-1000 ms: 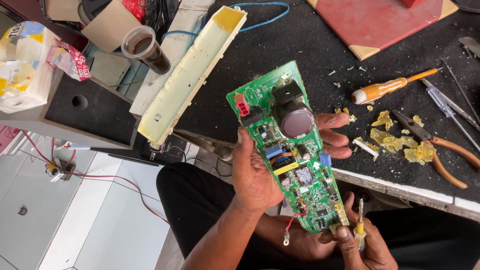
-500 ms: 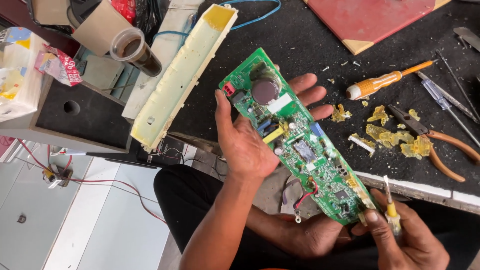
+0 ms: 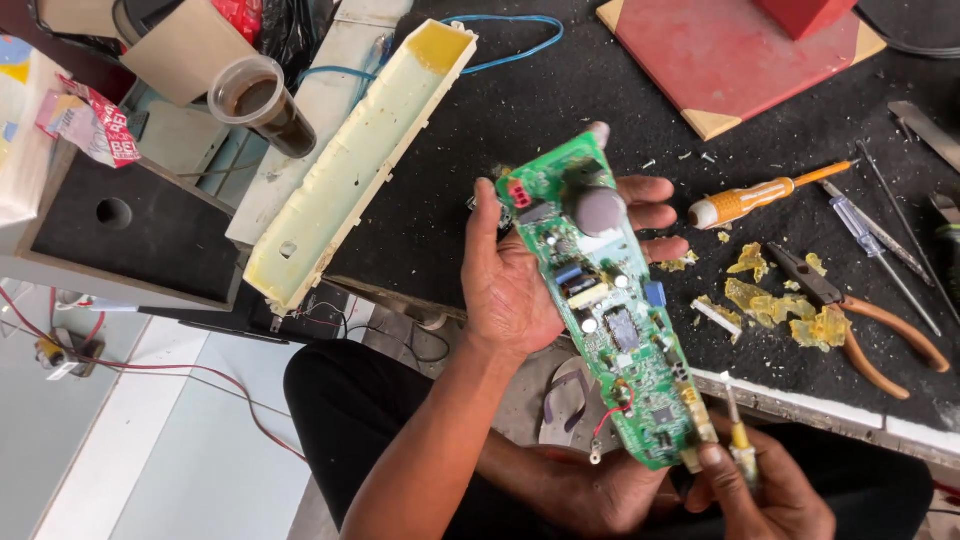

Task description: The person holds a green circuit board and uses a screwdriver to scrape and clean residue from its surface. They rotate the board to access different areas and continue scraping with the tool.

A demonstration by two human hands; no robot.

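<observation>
My left hand point(image 3: 520, 275) grips a long green circuit board point(image 3: 605, 300) from its left side and from beneath, component side up. The board carries a round grey capacitor, a red connector at its top end and a short red wire with a ring terminal near its bottom end. My right hand point(image 3: 760, 495) sits at the board's lower end and pinches a small yellow-handled screwdriver point(image 3: 738, 440), its tip pointing up beside the board's corner.
A long cream plastic casing point(image 3: 350, 170) lies on the black workbench point(image 3: 560, 90). An orange-handled screwdriver point(image 3: 760, 198), orange-handled pliers point(image 3: 860, 320), thin drivers and yellow glue scraps lie at the right. A red board point(image 3: 740, 55) is at the back, a plastic cup point(image 3: 262, 105) at the left.
The board has swung more upright and moved right in my left hand. My right hand with the small screwdriver stays at its lower end.
</observation>
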